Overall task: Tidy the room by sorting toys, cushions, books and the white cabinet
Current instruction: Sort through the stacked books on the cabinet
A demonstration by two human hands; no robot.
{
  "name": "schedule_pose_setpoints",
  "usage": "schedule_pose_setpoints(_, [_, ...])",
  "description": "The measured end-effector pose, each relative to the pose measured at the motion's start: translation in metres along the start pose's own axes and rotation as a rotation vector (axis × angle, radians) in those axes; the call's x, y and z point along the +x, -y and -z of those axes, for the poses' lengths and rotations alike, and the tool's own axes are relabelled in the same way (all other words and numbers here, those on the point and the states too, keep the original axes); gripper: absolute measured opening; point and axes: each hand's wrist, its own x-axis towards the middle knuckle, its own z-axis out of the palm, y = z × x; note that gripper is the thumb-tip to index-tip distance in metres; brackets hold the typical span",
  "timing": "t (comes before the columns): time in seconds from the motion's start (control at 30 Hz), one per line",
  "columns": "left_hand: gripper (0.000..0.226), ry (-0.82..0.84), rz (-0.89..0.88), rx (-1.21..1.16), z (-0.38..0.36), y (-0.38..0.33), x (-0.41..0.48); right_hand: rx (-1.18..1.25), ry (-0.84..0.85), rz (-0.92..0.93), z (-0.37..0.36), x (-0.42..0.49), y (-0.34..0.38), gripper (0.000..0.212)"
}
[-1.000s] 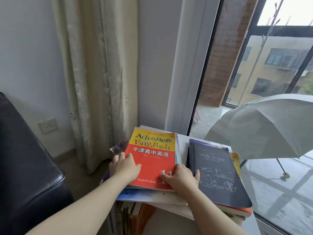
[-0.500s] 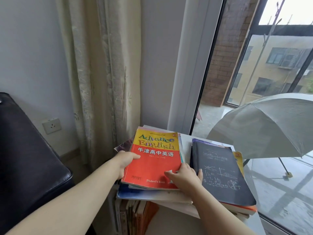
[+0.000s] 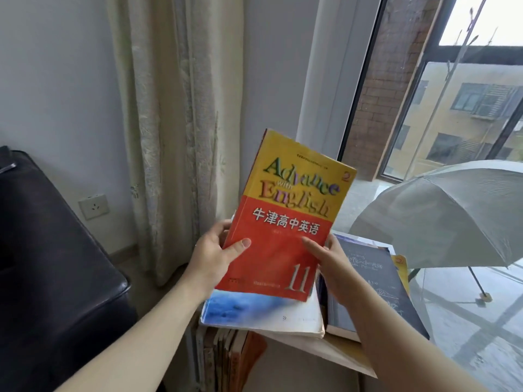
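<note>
A black leather seat (image 3: 56, 264) fills the left side, with a white wall socket (image 3: 94, 206) beside it and a cream patterned curtain (image 3: 175, 123) hanging further right. The left hand (image 3: 212, 258) grips the left edge of a red and yellow paperback textbook (image 3: 285, 222), thumb curled across the cover. The textbook is held in the air, tilted, cover toward the camera, above a blue and white book (image 3: 254, 309) lying on a pale worktop (image 3: 334, 350). Upright book spines (image 3: 226, 360) stand underneath. The right hand (image 3: 331, 267) clasps the textbook's right edge, thumb on the cover, fingers behind. Just right lies a dark chalkboard-patterned book (image 3: 376, 278). Beyond the glass stands an open grey umbrella (image 3: 441, 213).
</note>
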Motion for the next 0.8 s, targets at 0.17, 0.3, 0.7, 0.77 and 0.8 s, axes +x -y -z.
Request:
schedule_pose_setpoints(0.17, [0.029,0.064,-0.010,0.032,-0.002,-0.009,0.008,0.126,-0.080,0.165,-0.005,-0.004,0.006,0.051])
schedule_pose_setpoints(0.3, [0.023,-0.014,0.039,-0.082,0.001,-0.013,0.008,0.041,0.025,0.140,-0.010,-0.018,0.017,0.046])
schedule_pose_setpoints(0.7, [0.024,0.023,0.033,-0.054,0.004,-0.035,-0.051,0.088,0.070,0.114,-0.013,-0.083,0.052,0.030])
schedule_pose_setpoints(0.77, [0.030,0.084,0.014,-0.076,0.005,-0.039,-0.066,0.116,0.122,0.093,-0.007,-0.092,0.053,0.035])
schedule_pose_setpoints(0.8, [0.035,0.111,0.008,-0.085,0.007,-0.038,-0.079,0.103,0.155,0.079,-0.004,-0.099,0.051,0.037])
